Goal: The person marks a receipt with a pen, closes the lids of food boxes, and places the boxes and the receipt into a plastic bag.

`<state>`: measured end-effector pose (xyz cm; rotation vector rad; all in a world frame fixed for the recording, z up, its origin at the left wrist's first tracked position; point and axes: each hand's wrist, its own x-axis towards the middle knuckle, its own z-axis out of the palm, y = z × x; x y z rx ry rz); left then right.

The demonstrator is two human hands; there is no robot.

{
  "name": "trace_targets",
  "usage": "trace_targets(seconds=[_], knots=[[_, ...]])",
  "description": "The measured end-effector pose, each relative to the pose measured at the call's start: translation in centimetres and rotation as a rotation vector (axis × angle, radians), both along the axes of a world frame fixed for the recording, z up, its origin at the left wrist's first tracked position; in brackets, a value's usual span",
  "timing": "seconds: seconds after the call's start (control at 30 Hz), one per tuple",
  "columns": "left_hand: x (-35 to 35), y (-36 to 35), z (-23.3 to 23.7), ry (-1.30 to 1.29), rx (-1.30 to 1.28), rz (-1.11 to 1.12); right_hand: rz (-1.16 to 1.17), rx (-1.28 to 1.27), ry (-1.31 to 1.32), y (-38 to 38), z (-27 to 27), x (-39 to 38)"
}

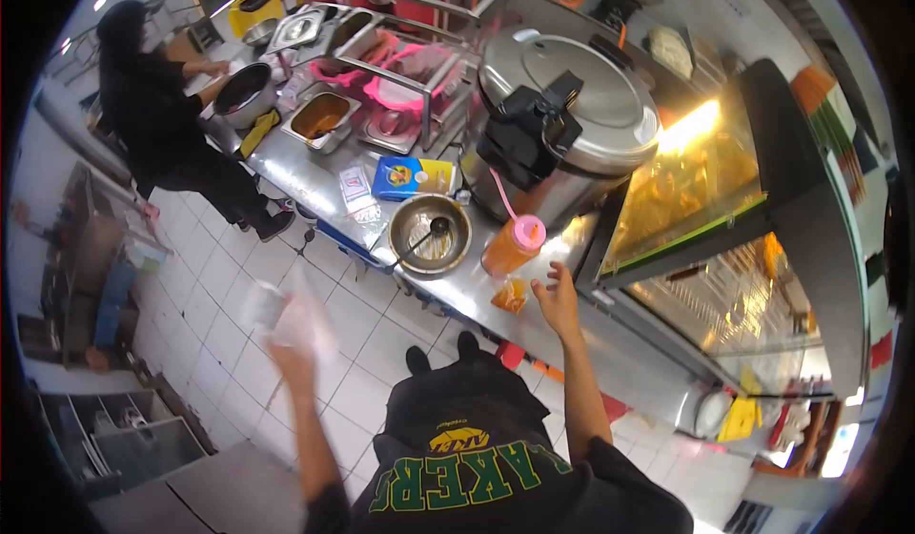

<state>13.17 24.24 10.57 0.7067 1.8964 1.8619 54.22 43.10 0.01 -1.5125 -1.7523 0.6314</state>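
Note:
My left hand (288, 345) is out over the floor to the left, closed around a whitish, see-through plastic bag (310, 326) that is smeared by motion. What the bag contains, if anything, I cannot make out. My right hand (558, 297) is at the counter's edge with its fingers apart and nothing in them. Just left of it lies a small packet of orange sauce (510, 296). Behind that packet stands a squeeze bottle (515, 246) of orange sauce with a pink cap and spout. A metal bowl (430, 212) with a black ladle (437, 227) in it sits farther left.
A large rice cooker (572, 95) stands behind the bottle, and a lit glass display case (696, 191) is on the right. A blue and yellow box (413, 178) and a metal food pan (321, 117) are farther along the counter. A person in black (143, 105) works at the far left.

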Motion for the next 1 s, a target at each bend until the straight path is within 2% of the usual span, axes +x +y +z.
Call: trace_targets(seconds=[0.03,0.07,0.1,0.13,0.17,0.2,0.27,0.3,0.33,0.37,0.43,0.5,0.57,0.6,0.67,0.7,0.77,0.8,0.87,0.9,0.93,0.97,1.0], knots=[[1.4,-0.8,-3.8,0.055,-0.269,-0.084,-0.08,-0.221,-0.01,-0.6,-4.7,1.7],[2.8,-2.0,-8.2,-0.044,-0.392,-0.048,-0.152,-0.438,-0.02,-1.3,-7.0,2.7],[3.9,-3.4,-12.7,0.01,-0.391,-0.084,-0.172,-0.453,-0.019,-1.7,-6.9,2.6],[4.8,-4.7,-16.3,0.063,-0.392,-0.122,-0.119,-0.557,0.238,-1.7,-6.3,2.2],[5.3,-5.5,-18.2,0.108,-0.502,-0.204,-0.068,-0.655,0.502,-2.0,-6.0,1.7],[5.8,-6.2,-19.8,0.155,-0.612,-0.286,-0.093,-0.672,0.511,-2.3,-6.3,1.5],[6.2,-6.6,-22.9,0.342,-0.644,-0.491,0.085,-0.491,0.553,-2.2,-6.8,1.2],[6.4,-6.4,-24.1,0.31,-0.621,-0.603,0.066,-0.499,0.562,-1.9,-6.7,1.3],[6.5,-6.2,-24.7,0.274,-0.601,-0.711,0.104,-0.477,0.551,-1.8,-6.1,1.6],[6.3,-5.9,-24.5,0.278,-0.616,-0.722,0.145,-0.456,0.542,-1.7,-5.6,1.4],[5.8,-4.9,-23.8,0.408,-0.56,-0.901,0.154,-0.472,0.516,-0.9,-4.8,0.3],[4.6,-5.0,-24.4,0.357,-0.616,-0.907,0.161,-0.471,0.496,-1.0,-5.6,-0.5],[3.5,-4.1,-25.9,0.329,-0.657,-0.855,0.041,-0.409,0.284,0.2,-7.3,-1.6],[3.2,-4.2,-26.6,0.35,-0.641,-0.864,0.03,-0.387,0.295,0.2,-7.2,-1.7],[3.0,-4.6,-28.3,0.331,-0.663,-0.778,-0.09,-0.53,0.554,-0.7,-5.2,-2.4],[3.2,-5.2,-29.8,0.311,-0.65,-0.766,-0.076,-0.494,0.655,-1.5,-4.7,-2.2],[4.6,-5.5,-29.3,0.18,-0.745,-0.768,-0.05,-0.376,0.842,-3.9,-4.3,-2.0],[5.9,-5.8,-29.5,0.187,-0.712,-0.793,-0.042,-0.289,0.917,-5.5,-4.2,-1.5],[9.6,-6.4,-29.5,0.219,-0.673,-0.904,-0.098,-0.265,0.704,-9.6,-5.1,1.4],[11.3,-6.3,-29.2,0.256,-0.663,-0.975,-0.104,-0.153,0.496,-12.2,-5.2,2.9],[13.6,-6.2,-29.1,0.236,-0.611,-1.075,-0.104,-0.186,0.514,-15.5,-4.0,4.6],[15.9,-6.1,-28.9,0.215,-0.562,-1.164,-0.055,-0.145,0.653,-18.5,-5.4,6.3],[18.9,-6.1,-28.4,0.239,-0.637,-1.214,-0.076,-0.073,0.518,-21.8,-6.3,8.4]])
